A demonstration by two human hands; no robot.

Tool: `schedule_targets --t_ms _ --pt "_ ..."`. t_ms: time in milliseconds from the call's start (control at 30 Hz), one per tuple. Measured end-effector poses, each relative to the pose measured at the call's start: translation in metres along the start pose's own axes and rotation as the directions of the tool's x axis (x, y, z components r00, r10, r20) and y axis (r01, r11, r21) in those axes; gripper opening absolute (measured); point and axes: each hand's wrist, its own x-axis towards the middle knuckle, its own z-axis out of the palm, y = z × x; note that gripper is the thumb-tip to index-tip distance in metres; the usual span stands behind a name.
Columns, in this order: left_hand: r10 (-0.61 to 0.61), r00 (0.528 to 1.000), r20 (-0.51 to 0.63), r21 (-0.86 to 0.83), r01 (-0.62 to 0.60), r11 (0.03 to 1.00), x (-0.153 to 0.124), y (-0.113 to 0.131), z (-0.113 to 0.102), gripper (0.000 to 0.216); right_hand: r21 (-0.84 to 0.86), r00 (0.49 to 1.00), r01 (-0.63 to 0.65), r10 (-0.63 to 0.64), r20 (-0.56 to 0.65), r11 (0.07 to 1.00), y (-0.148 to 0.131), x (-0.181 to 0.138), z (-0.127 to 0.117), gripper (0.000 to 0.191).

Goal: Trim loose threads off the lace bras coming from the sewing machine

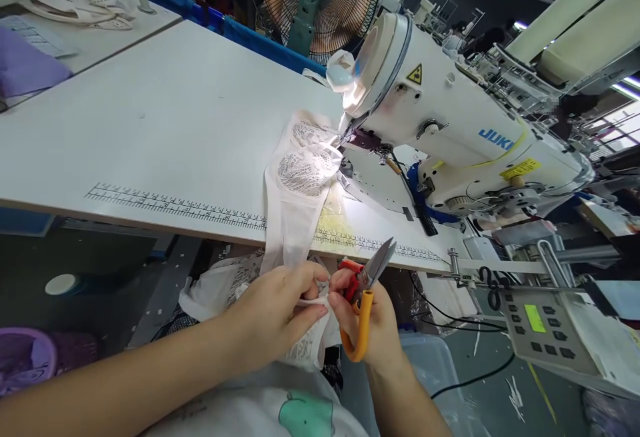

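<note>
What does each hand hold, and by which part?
Left hand pinches the white lace fabric at its lower end; right hand holds the scissors by the orange handle.

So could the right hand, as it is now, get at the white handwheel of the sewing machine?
Probably not right away: the right hand holds orange-handled thread snips and pinches white lace fabric, though nothing blocks the way to the white handwheel.

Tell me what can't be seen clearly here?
- Head view: the needle of the sewing machine is lost in lamp glare.
- Where the left hand and right hand pinch the fabric, fingers hide it.
- The snips: handle partly inside the palm.
</note>
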Motion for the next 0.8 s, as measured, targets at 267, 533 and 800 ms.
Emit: schedule_targets --t_ms 267,533,800 --pt "-0.127 0.988 0.085 -0.161 0.140 0.977 0.005 -0.001 0.000 0.021 0.012 0.993 0.043 -0.041 -0.114 0.999 0.004 -0.005 0.014 0.010" --pt "-0.199 0.968 0.156 -0.483 0.250 0.839 0.008 -0.008 -0.009 0.019 -0.135 0.925 -0.036 0.085 0.371 0.990 0.011 -0.011 -0.020 0.045" --pt "-0.334 0.918 0.215 -0.441 0.396 0.805 0.014 -0.013 -0.012 0.023 -0.479 0.855 0.047 0.213 0.473 0.876 0.020 -0.027 -0.021 0.061"
